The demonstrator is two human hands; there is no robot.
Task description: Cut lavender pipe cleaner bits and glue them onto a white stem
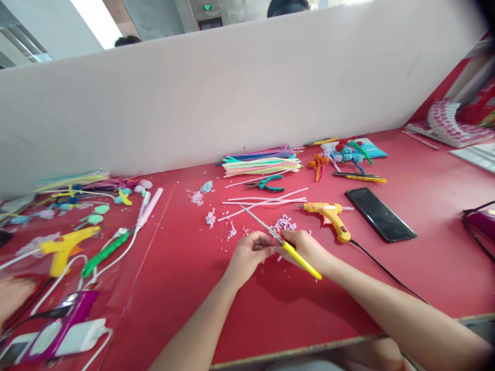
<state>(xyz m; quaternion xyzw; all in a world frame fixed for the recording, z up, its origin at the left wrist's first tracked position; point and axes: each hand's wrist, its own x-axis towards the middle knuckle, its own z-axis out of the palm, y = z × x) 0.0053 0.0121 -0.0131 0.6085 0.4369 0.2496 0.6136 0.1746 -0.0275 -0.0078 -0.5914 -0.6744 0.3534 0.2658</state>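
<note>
Scissors [297, 257] gripped in my closed right hand [307, 247]; left hand [249, 253] pinched tight beside blades, contents I cannot tell; glue gun [328, 215] two o'clock.

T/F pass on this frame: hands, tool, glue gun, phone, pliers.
1. The right hand holds a yellow-handled tool. True.
2. The left hand holds a glue gun. False: the glue gun lies on the table, right of the hands.
3. The phone lies flat on the table. True.
4. The green pliers lie on the phone. False: they lie by the pipe cleaners, apart from it.
</note>
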